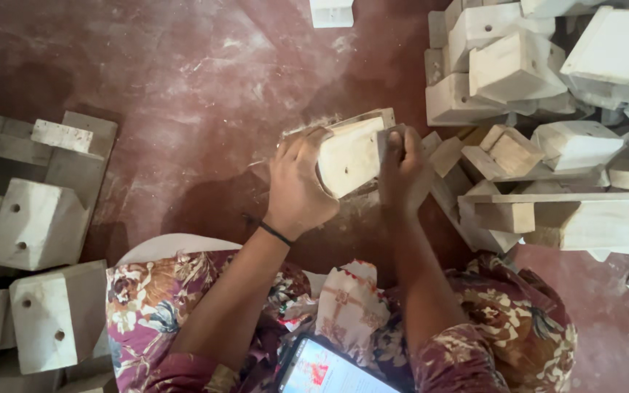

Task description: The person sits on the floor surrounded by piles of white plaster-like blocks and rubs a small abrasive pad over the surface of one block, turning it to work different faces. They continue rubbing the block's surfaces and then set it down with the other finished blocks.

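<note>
head view, looking down at a person seated on a reddish, dusty floor (183, 87). at the centre of the frame both hands held one pale wooden block (351, 154) tilted up off the floor: the left hand (296, 185) wrapped over its left edge with fingers curled on top, the right hand (402, 171) closed tight against its right edge, apparently pressing something small to the wood, though what it gripped could not be told. judged from the grip and the dust, the step in hand was rubbing or smoothing an edge of the block; the next move would call for a steady left-hand hold while the right worked along the edge. a heap of similar blocks (518, 65) filled the upper right, just beside the right hand, and crowded its elbow room. drilled blocks (38, 225) lay at the left, well apart. a lit phone (325, 371) rested on the floral-clad lap at the bottom edge, and a black band (277, 233) circled the left wrist.
</note>
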Motion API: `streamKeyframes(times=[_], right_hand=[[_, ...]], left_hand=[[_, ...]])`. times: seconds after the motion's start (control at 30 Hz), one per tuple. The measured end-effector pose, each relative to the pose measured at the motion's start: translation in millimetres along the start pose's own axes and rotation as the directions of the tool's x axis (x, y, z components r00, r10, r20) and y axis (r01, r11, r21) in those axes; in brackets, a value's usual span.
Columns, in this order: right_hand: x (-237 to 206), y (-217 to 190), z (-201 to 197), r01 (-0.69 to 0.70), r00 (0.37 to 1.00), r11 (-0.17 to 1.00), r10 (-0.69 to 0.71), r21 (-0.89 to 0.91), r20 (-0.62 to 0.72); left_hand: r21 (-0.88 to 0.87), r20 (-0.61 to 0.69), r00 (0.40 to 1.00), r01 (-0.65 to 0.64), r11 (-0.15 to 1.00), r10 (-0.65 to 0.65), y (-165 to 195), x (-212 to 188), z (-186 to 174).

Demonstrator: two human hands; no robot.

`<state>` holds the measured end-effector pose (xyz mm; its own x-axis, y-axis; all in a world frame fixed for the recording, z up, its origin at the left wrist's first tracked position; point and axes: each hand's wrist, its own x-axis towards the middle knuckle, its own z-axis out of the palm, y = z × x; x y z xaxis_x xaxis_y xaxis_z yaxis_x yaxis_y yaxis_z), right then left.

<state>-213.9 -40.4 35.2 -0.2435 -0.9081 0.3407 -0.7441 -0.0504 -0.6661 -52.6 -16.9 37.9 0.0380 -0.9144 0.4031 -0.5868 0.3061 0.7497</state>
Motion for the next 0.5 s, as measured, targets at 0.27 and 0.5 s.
streamKeyframes(times=[0.27, 0.5], right_hand=[[-2, 0, 2, 0.196, 0.980, 0.980, -0.195, -0.039, 0.045], [-8, -4, -2, 0.305, 0.951, 0.949, -0.307, 0.082, 0.018]], left_hand=[[-0.010, -0.022, 1.000, -0.014, 1.000, 0.014, -4, 0, -1], [-0.062, -0.048, 0.990, -0.134, 0.989, 0.131, 3, 3, -1]])
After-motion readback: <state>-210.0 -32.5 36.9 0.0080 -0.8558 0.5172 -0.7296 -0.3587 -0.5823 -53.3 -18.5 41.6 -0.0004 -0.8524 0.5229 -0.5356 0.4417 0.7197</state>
